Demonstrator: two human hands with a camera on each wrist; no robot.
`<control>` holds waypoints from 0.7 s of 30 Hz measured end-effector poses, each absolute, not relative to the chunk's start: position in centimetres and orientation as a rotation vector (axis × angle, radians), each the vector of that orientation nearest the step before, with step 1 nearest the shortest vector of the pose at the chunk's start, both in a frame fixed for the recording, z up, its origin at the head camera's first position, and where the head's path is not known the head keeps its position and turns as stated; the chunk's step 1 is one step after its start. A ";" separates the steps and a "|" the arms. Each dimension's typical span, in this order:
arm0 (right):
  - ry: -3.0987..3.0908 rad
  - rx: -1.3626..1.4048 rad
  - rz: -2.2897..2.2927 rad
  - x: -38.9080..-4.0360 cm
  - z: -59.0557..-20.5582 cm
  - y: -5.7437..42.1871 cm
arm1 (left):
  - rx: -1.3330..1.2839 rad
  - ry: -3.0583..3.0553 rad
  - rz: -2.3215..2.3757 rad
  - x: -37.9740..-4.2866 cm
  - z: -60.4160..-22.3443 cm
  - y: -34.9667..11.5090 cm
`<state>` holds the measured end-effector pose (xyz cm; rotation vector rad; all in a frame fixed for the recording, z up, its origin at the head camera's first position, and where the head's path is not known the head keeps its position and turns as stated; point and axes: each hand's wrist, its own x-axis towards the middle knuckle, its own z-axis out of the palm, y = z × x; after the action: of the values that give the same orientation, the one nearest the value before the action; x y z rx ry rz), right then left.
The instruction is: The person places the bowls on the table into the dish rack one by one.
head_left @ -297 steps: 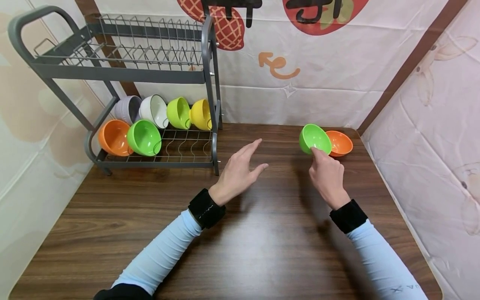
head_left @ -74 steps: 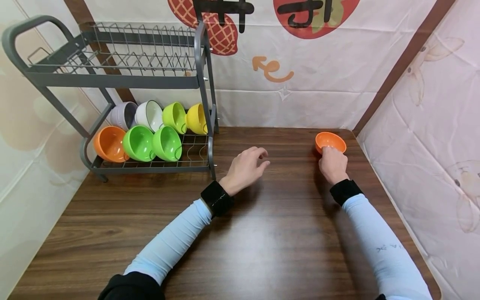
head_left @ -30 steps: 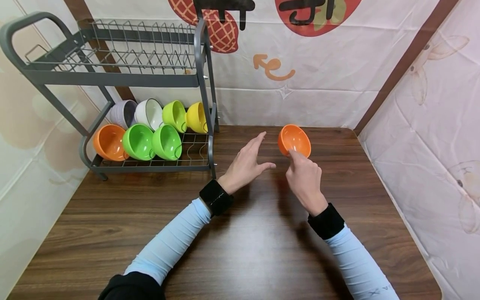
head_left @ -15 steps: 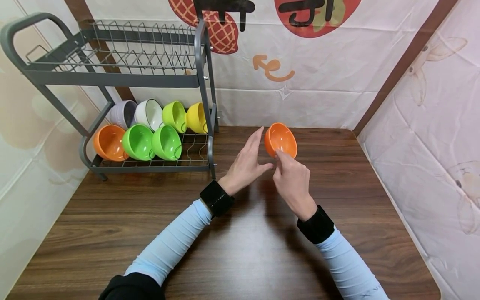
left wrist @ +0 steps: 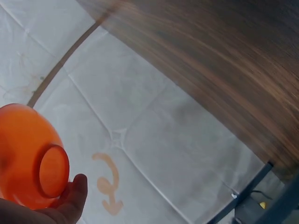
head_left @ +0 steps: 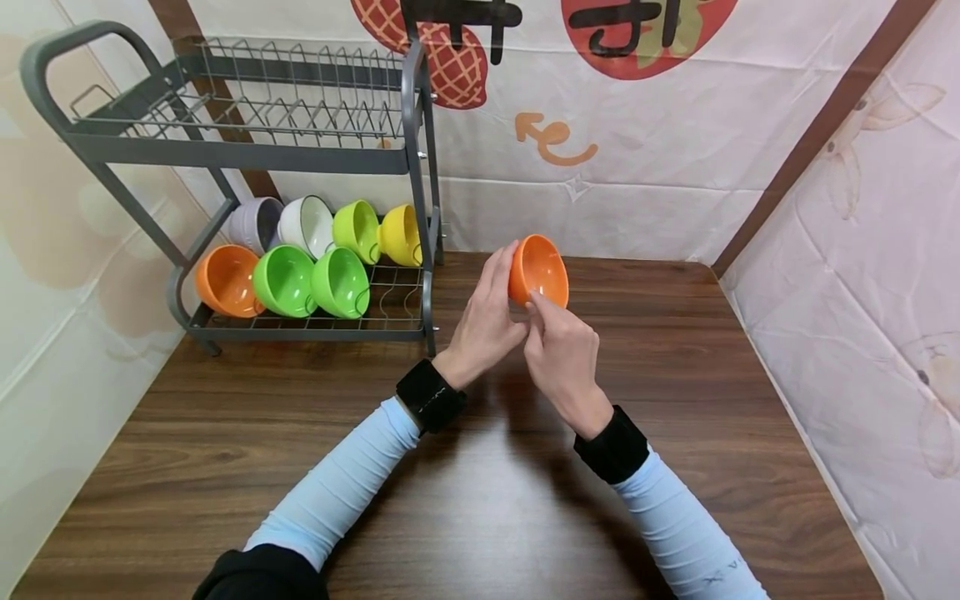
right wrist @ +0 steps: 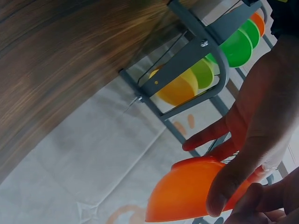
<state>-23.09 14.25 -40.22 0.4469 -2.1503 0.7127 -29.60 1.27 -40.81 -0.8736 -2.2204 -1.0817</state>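
Note:
An orange bowl (head_left: pixel 539 271) is held tilted above the table, its inside showing in the head view. My right hand (head_left: pixel 564 358) pinches its near rim. My left hand (head_left: pixel 483 327) lies along the bowl's left side with straight fingers, the thumb below it close to the right hand. In the left wrist view the bowl's (left wrist: pixel 23 154) round foot faces the camera, with a fingertip beside it. In the right wrist view the left hand (right wrist: pixel 261 116) reaches around the bowl (right wrist: pixel 187 189), while part of the right hand (right wrist: pixel 266 205) shows at the lower corner.
A grey two-tier dish rack (head_left: pixel 247 154) stands at the left. Its lower tier carries several tilted bowls, among them an orange bowl (head_left: pixel 228 282), a green bowl (head_left: pixel 341 283) and a yellow bowl (head_left: pixel 401 235). Printed cloth walls (head_left: pixel 645 167) bound the wooden table (head_left: pixel 697 350).
A second green bowl has joined the rack's front row. My right hand has lifted the orange bowl from the back right and carried it left to my left hand, whose fingers now meet it.

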 end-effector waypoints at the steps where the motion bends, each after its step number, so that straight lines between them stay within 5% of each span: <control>1: -2.145 0.453 0.722 -23.1 -40.2 14.1 | -0.868 -2.213 -1.079 -29.6 -40.7 1.1; 21: -2.108 0.620 0.774 -24.4 -41.6 9.0 | -0.756 -2.163 -0.734 -27.2 -39.4 -7.6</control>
<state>-24.36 9.02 -41.61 0.6201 -2.1079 0.7740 -27.22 -7.65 -39.41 -0.7556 -2.1633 -0.7342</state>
